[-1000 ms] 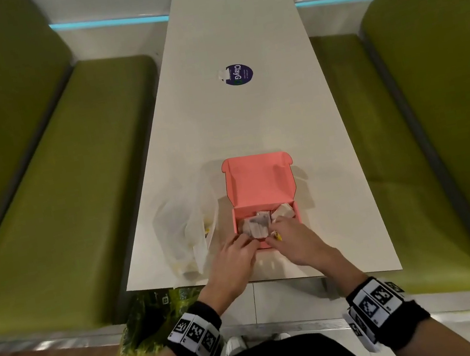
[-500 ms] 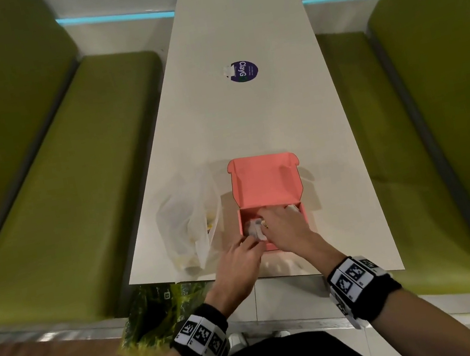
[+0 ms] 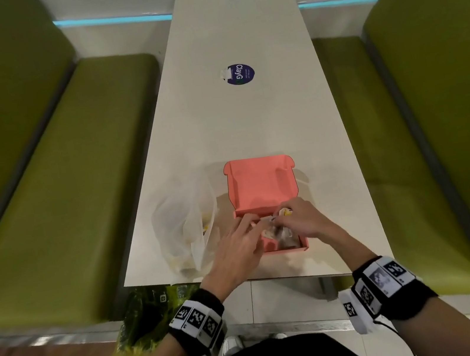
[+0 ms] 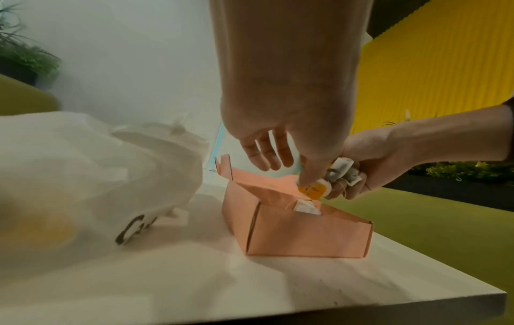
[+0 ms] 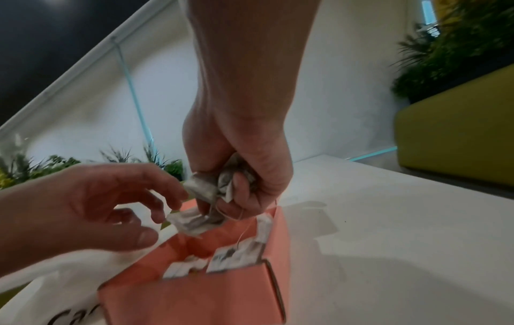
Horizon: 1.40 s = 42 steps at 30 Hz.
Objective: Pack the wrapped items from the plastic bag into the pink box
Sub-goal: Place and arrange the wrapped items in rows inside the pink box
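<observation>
The pink box (image 3: 263, 185) stands open at the near edge of the surface (image 3: 249, 119), its lid folded back toward the far end. The plastic bag (image 3: 184, 226) lies just beside it, on the left.

The right hand (image 5: 242, 176) is over the box, its grip clenched round a bunch of wrapped items (image 5: 211, 187) whose strings trail down. The left hand (image 4: 281, 132) reaches in beside it, fingertips pinching a yellow tag (image 4: 312, 189) on the bunch. More wrapped items already sit in the box.

Risks, as judged:
- The trailing strings may snag packed items and drag them out as the hand lifts.
- The box is near the surface edge; a downward push could tip or slide it off.
- A loosening grip may scatter items outside the walls.
</observation>
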Each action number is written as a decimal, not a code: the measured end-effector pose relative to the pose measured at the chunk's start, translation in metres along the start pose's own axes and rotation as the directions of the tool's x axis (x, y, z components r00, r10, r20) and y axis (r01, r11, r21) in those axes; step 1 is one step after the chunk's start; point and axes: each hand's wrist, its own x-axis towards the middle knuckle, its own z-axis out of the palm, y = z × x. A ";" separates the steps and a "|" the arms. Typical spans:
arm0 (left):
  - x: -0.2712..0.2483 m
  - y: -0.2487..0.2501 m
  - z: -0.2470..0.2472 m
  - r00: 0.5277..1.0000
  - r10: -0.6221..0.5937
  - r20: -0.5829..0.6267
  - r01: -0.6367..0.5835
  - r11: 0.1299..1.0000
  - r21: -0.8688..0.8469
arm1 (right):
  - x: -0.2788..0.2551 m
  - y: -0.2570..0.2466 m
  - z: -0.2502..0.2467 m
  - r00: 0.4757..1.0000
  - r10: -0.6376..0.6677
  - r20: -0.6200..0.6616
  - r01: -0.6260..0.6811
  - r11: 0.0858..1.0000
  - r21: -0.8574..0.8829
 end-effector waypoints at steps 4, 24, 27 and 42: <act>0.013 0.003 -0.009 0.993 0.113 -0.035 -0.112 0.994 0.014 | -0.005 -0.011 -0.016 0.992 0.018 0.128 -0.034 0.991 0.127; 0.030 0.011 -0.043 0.970 -0.241 0.008 0.190 0.741 -0.644 | -0.032 -0.016 0.005 0.920 -0.252 -0.301 0.355 0.859 0.367; 0.032 0.016 -0.049 0.971 -0.238 -0.016 0.170 0.737 -0.655 | -0.031 -0.016 0.008 0.912 -0.265 -0.314 0.371 0.861 0.349; 0.026 0.016 -0.048 0.976 -0.216 0.003 0.174 0.774 -0.608 | -0.043 -0.013 0.017 0.927 -0.291 -0.234 0.349 0.900 0.260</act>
